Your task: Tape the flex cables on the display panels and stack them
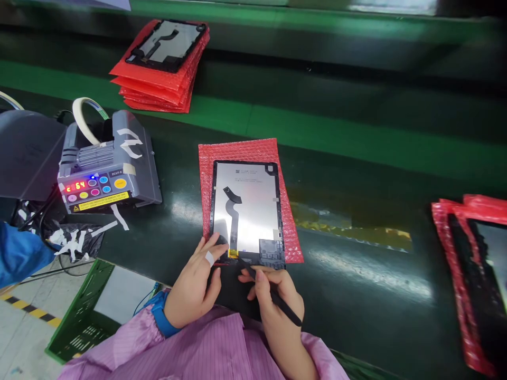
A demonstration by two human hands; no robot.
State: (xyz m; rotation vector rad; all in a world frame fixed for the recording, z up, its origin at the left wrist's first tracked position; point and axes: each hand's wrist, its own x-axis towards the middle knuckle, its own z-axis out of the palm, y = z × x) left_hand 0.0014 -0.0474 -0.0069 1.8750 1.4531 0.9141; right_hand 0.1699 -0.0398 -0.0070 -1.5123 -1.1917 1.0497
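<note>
A tablet screen panel (253,211) lies back side up on a red bubble-wrap bag (291,237), with a dark flex cable (234,221) running down its silvery back to yellow tape (233,253) at the near edge. My left hand (196,279) rests its fingertips on the panel's near left corner, fingers apart; a white piece of tape is around one finger. In my right hand (277,301) is a slim black spudger-like stick (287,309), gripped like a pen. Its tip reaches the panel's near edge, just right of the yellow tape.
To the left stands a grey tape dispenser (106,163) with a lit display and tape scraps (71,240) beside it. Another panel (168,45) tops a stack of red bags (158,95) at the back. More bagged panels (481,264) lie right. A green crate (79,316) sits below left.
</note>
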